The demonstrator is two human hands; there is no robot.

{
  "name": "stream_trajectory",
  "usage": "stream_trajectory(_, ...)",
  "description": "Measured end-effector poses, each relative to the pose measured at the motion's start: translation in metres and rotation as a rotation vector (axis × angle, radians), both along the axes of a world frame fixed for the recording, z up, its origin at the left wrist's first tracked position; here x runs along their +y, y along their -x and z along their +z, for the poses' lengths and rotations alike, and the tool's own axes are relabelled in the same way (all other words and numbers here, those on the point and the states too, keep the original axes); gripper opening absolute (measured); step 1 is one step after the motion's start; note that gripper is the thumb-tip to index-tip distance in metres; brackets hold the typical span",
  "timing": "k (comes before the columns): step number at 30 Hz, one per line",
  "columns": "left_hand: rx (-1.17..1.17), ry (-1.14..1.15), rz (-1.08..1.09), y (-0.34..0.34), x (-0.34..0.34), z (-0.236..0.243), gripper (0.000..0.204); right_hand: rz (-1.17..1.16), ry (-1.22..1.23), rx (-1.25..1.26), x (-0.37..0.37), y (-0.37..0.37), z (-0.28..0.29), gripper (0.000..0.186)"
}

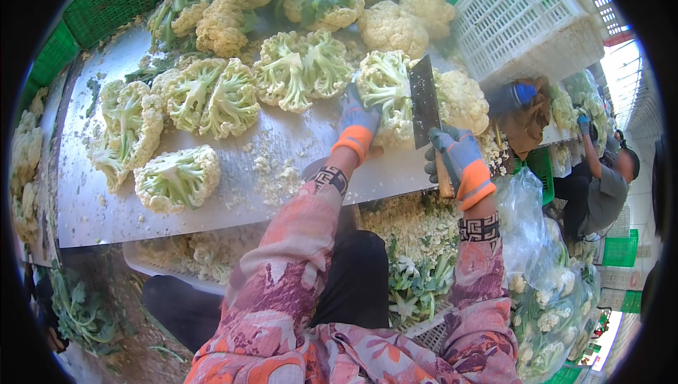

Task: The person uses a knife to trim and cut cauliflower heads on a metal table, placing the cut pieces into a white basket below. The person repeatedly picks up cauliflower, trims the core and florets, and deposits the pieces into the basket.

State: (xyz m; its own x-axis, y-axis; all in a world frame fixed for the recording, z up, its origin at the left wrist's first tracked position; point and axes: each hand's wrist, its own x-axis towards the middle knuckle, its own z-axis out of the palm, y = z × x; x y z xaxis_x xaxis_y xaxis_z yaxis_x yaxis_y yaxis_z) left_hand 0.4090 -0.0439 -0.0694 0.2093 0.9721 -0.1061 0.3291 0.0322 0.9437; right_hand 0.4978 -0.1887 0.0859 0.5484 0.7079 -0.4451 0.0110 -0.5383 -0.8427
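My left hand point(359, 117), in a grey-blue glove with an orange cuff, grips the left side of a cauliflower piece point(388, 82) whose pale cut stems face up. My right hand point(460, 157), gloved alike, is closed around the wooden handle of a cleaver point(425, 102). The broad blade stands upright along the right side of that piece. Just beyond the blade lies another cauliflower point(462, 102), partly hidden by it. To the left, several cut cauliflower pieces point(229, 98) rest on the metal table point(311, 172), and one cut half point(178, 178) sits nearer its front edge.
Whole cauliflowers point(395, 25) are heaped at the back, by green crates point(113, 3) and a white crate point(515, 17). Trimmings fill a white basket point(131, 257) below the table. At right are a blue-capped bottle point(519, 94), a bag of cauliflower point(551, 299) and a seated person point(604, 193).
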Motion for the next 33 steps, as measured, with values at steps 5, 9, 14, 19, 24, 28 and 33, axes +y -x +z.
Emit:
stream_trajectory(5,0.016,-0.094,0.007,-0.002,-0.004,-0.005,0.078,-0.019,0.157,-0.010,0.032,-0.010,0.013,0.023)
stream_trajectory(9,0.010,0.017,0.053,-0.005,-0.005,-0.007,0.080,0.055,0.222,-0.078,0.058,-0.022,0.013,0.021)
stream_trajectory(14,-0.037,-0.063,0.091,-0.022,-0.003,-0.002,0.079,0.086,0.151,-0.479,0.086,-0.064,-0.091,0.032)
stream_trajectory(19,0.030,-0.036,0.033,-0.001,0.013,-0.006,0.077,0.147,0.256,-0.476,0.081,-0.015,-0.071,0.035)
stream_trajectory(24,0.007,-0.132,0.026,0.006,0.022,-0.029,0.070,0.491,0.371,-0.431,0.075,-0.063,-0.079,0.036)
stream_trajectory(28,-0.014,-0.217,0.028,0.018,0.029,-0.050,0.063,0.217,0.381,-0.055,0.035,-0.027,-0.029,0.030)
stream_trajectory(33,-0.168,-0.234,-0.006,0.031,0.045,-0.042,0.058,0.184,0.167,-0.167,0.008,-0.043,-0.116,0.040)
